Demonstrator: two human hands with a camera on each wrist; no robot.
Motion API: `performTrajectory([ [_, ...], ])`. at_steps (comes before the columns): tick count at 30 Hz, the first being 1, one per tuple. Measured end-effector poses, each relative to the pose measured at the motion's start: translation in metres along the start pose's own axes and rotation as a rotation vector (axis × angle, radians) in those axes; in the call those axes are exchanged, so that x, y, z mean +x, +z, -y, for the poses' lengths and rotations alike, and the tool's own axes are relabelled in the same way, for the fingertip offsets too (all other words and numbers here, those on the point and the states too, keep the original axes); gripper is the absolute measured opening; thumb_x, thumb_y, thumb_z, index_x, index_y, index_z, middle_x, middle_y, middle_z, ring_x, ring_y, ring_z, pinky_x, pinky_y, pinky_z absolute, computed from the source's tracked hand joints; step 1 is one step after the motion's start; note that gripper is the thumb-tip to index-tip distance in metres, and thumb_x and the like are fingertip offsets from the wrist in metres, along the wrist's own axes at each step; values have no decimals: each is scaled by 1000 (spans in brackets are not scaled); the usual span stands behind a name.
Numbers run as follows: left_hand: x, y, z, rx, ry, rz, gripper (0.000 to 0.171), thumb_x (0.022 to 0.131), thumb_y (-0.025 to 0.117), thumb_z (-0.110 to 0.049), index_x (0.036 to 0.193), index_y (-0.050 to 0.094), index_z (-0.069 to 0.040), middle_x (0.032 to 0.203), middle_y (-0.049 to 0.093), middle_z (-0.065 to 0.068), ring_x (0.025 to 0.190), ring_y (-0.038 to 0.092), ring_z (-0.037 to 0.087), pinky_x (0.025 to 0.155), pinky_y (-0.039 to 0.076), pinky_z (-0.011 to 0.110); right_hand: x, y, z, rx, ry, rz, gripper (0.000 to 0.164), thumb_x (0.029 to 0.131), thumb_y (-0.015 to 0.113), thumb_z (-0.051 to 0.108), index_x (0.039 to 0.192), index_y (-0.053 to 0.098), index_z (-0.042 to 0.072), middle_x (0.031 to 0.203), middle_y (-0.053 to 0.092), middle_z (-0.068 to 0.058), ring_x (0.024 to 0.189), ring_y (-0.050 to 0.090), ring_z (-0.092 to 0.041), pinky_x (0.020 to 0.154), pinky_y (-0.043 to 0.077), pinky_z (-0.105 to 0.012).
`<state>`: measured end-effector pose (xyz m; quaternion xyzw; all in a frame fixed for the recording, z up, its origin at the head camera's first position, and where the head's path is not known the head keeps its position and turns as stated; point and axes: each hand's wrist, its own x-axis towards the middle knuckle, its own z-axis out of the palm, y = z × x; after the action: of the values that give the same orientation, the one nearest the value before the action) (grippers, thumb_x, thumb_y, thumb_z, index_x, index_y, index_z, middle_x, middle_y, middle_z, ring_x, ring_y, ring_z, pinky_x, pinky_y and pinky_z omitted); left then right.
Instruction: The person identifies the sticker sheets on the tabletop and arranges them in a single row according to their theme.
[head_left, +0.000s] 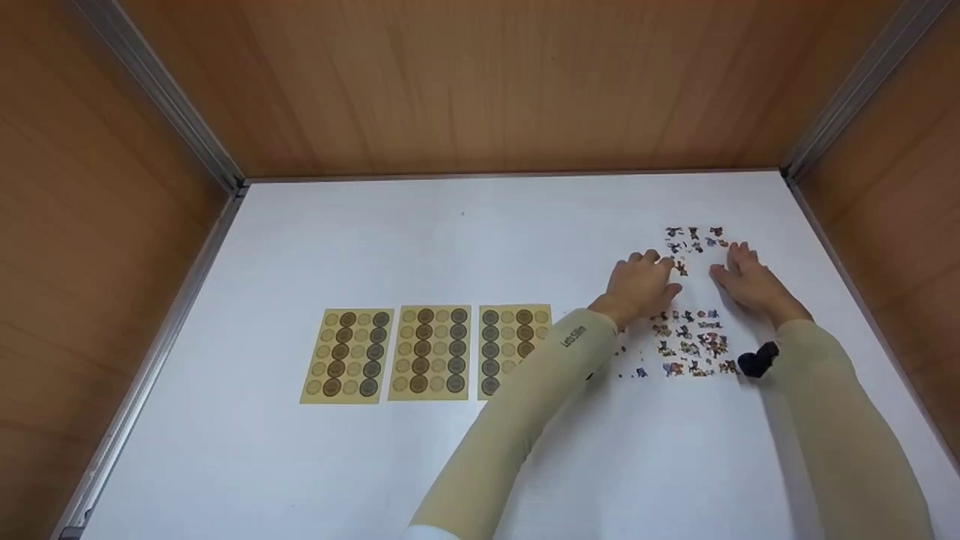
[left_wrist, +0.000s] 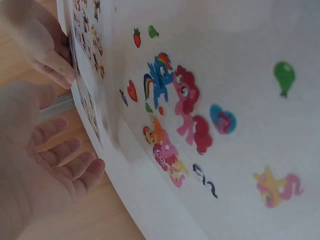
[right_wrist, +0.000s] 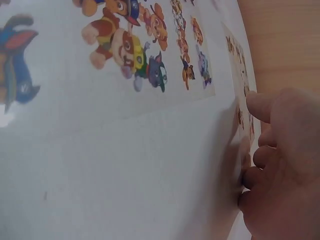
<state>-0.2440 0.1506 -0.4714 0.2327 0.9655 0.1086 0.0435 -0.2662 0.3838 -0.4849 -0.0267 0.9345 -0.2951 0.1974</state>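
A sheet of small cartoon stickers (head_left: 694, 234) lies at the far right of the white table. My left hand (head_left: 637, 283) is at its left side, with loosely bent fingers over the edge. At the right edge rests my right hand (head_left: 756, 289), fingers extended and thumb apart. Nearer to me is a second sheet of cartoon dog stickers (right_wrist: 120, 50), between the forearms. A sheet with pony stickers (left_wrist: 185, 110) lies beneath the left forearm, which hides much of it in the head view. Neither hand visibly pinches anything.
Three yellow sheets of round stickers (head_left: 340, 352), (head_left: 430, 352), (head_left: 501, 352) lie in a row left of the hands; the left sleeve partly covers the rightmost. Wooden panels (head_left: 480, 90) enclose the back and sides. A black wrist device (head_left: 757, 360) sits at the right wrist.
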Motion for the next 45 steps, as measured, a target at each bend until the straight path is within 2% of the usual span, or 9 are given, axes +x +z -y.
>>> performTrajectory([
  [6,6,5,4,-12,-86,67,49,105,48,-50,146,53,-23,148,49,-1,136,45,17,112,40,34,1,3,7,-115,-26,78,83,109,31,43,152,-15,-12,153,-28,-36,139,-28,-54,113,-16,-68],
  [10,12,4,1,-15,-119,100,51,104,50,-51,146,52,-22,147,49,-2,134,45,16,112,39,34,0,2,7,-153,-17,95,83,109,29,44,151,-15,-12,153,-28,-36,139,-28,-54,112,-16,-70],
  [17,19,9,1,-53,-155,97,48,103,53,-49,142,57,-21,139,53,-2,126,47,15,110,40,33,-3,8,8,-150,-26,100,80,110,25,45,152,-16,-10,154,-29,-32,140,-29,-52,110,-20,-70],
  [20,20,11,3,-33,-173,110,49,104,50,-51,142,57,-21,140,53,-2,128,46,15,111,39,33,-3,14,9,-132,-22,92,80,110,25,45,153,-16,-9,155,-29,-31,141,-30,-50,109,-21,-69],
  [27,27,10,7,15,-150,112,56,106,38,-56,149,51,-24,152,46,-4,139,39,15,115,35,34,-4,18,9,-122,-22,60,80,109,25,46,154,-15,-7,157,-27,-29,141,-30,-50,108,-23,-70],
  [34,32,11,3,28,-145,120,65,103,43,-61,155,42,-22,160,36,-5,148,29,14,119,30,34,-10,18,3,-48,-18,75,81,108,30,52,158,-11,3,161,-26,-17,140,-34,-44,102,-31,-69],
  [38,32,12,-4,4,-119,119,66,102,47,-59,156,40,-22,162,32,-5,151,24,15,121,26,36,-13,18,-3,14,-24,76,76,108,26,52,159,-9,9,162,-24,-13,142,-35,-40,97,-35,-68],
  [41,34,12,-9,5,-121,123,65,102,49,-58,157,39,-23,163,31,-5,151,22,14,122,24,36,-16,18,-6,32,-31,67,72,109,22,51,159,-10,11,162,-24,-13,142,-34,-39,95,-37,-68],
  [45,36,12,-14,12,-141,144,73,98,51,-63,158,34,-25,165,27,-6,152,18,14,123,22,37,-21,19,-8,38,-30,56,70,110,22,49,159,-12,12,162,-26,-13,141,-35,-39,95,-37,-68],
])
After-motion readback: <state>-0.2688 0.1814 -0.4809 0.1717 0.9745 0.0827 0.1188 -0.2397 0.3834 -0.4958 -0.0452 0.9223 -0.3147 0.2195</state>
